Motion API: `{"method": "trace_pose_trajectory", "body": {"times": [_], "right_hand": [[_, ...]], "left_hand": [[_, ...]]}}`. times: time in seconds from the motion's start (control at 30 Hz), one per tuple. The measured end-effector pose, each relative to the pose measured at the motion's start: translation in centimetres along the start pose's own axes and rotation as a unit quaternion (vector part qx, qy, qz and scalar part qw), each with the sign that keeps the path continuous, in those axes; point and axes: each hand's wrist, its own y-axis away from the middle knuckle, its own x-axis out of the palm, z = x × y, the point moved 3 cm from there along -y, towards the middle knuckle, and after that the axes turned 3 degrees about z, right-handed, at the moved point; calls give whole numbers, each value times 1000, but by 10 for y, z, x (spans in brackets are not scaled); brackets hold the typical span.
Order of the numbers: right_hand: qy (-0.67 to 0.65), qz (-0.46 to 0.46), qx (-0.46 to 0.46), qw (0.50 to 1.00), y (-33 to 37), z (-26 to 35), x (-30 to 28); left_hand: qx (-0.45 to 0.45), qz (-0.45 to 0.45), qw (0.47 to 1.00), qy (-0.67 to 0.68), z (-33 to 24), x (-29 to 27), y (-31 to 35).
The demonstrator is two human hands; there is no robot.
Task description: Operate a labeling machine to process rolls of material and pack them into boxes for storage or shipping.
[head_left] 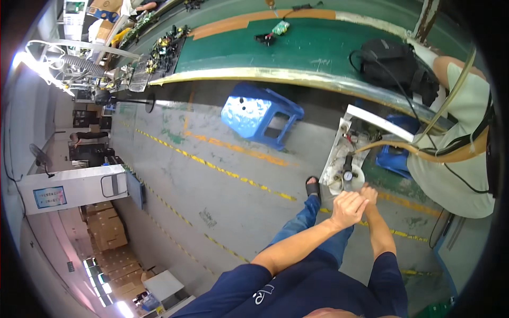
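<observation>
My left hand [348, 209] is closed, its fingers curled in front of my body. Right beside it, partly covered by it, my right hand [369, 194] is also curled. Whatever lies between or inside the fingers is hidden. Just beyond both hands stands a small pale machine [330, 172] with a round pressure gauge [348, 175] and a black fitting on top. A tan hose [389, 144] runs from near it toward the right.
A green conveyor [228, 50] crosses the far side, carrying a black backpack [395, 58] and small parts [281, 27]. A blue stool [260, 114] stands before it. At right is another person in a light shirt [450, 175]. Cardboard boxes [106, 230] are stacked at left.
</observation>
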Motion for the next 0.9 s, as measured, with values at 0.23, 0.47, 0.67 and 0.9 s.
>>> {"method": "trace_pose_trajectory", "body": {"times": [0.23,0.47,0.67,0.9], "right_hand": [[41,-19,-176,983,-14,-15,60],[-206,-35,332,920,-18,-22,29],[-44,-384,121,915,43,11,-18],[11,57,-33,998,18,-10,-7]], "left_hand": [[-14,2,1000,-4,2,0,2],[-11,20,1000,-4,1,8,0],[-7,6,1000,-7,3,1,3],[-3,15,1000,-4,1,0,3]]}}
